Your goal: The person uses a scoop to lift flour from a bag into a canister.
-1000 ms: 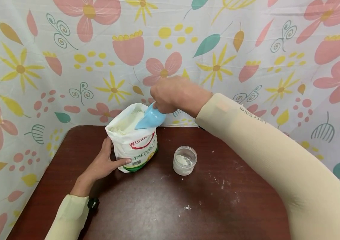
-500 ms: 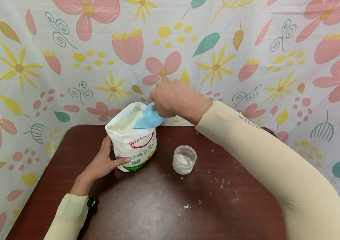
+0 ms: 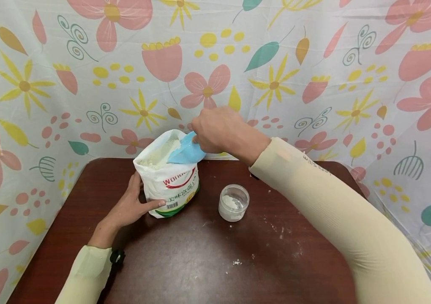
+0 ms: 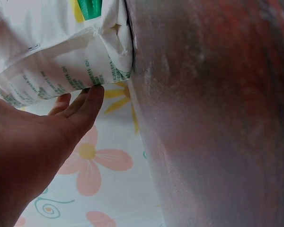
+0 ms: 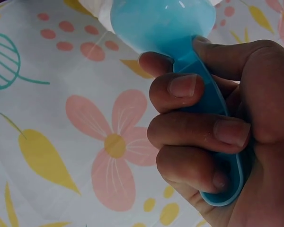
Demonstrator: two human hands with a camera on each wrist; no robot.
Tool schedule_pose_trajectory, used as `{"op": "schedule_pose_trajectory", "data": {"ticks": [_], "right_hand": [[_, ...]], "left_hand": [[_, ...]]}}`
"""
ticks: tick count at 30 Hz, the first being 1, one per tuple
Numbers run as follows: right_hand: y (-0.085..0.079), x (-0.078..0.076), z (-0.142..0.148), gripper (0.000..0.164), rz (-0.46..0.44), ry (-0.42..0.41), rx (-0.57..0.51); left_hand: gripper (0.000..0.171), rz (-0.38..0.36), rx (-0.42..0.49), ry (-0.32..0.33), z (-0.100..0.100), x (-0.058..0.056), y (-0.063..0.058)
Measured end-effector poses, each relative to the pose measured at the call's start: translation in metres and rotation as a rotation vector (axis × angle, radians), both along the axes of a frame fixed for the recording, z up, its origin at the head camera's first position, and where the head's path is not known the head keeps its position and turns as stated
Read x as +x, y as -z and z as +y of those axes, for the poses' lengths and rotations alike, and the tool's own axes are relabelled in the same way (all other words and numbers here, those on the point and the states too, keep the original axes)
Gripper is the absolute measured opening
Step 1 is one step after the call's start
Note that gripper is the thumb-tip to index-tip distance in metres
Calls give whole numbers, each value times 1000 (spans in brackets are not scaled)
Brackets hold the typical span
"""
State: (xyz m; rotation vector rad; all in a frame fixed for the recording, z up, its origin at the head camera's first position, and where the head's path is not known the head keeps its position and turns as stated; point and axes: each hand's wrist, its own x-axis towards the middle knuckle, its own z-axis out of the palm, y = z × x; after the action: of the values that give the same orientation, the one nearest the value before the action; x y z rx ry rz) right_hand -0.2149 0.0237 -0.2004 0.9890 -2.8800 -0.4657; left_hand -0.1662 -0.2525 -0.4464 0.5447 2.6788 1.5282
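Observation:
A white bag of flour (image 3: pixel 154 179) stands open-topped on the table, left of centre. My left hand (image 3: pixel 129 207) steadies its lower left side, thumb across the printed front and fingers along the side. In the left wrist view those fingertips (image 4: pixel 95 91) touch the bag's green-lettered side (image 4: pixel 52 78). My right hand (image 3: pixel 219 130) grips a light blue scoop (image 3: pixel 188 151) at the bag's right rim, the bowl's front edge over the powder. Seen from the right wrist, the fingers curl round the scoop's handle (image 5: pixel 210 99). Right of the bag stands a clear round jar (image 3: pixel 232 214) with some white powder inside.
White crumbs (image 3: pixel 237 262) and smears of powder dot the dark wooden table (image 3: pixel 170 261), mostly in front and to the right of the jar. A flower-printed curtain (image 3: pixel 208 46) hangs close behind the table and along its sides.
My right hand and forearm have come down a little, and the scoop has turned and shifted slightly left at the bag's mouth. The left hand, bag and jar stay put.

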Motion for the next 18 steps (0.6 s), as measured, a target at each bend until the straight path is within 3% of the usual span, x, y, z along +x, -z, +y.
{"op": "schedule_pose_trajectory", "data": {"ticks": [9,18], "right_hand": [[-8,-7,-7,23,-113,36,23],[-10,-13,-10,23,-128,33,58]], "left_hand": [[122,-7,-6,-1,-1,0,1],[121,-6,-2,3,-1,1,1]]}}
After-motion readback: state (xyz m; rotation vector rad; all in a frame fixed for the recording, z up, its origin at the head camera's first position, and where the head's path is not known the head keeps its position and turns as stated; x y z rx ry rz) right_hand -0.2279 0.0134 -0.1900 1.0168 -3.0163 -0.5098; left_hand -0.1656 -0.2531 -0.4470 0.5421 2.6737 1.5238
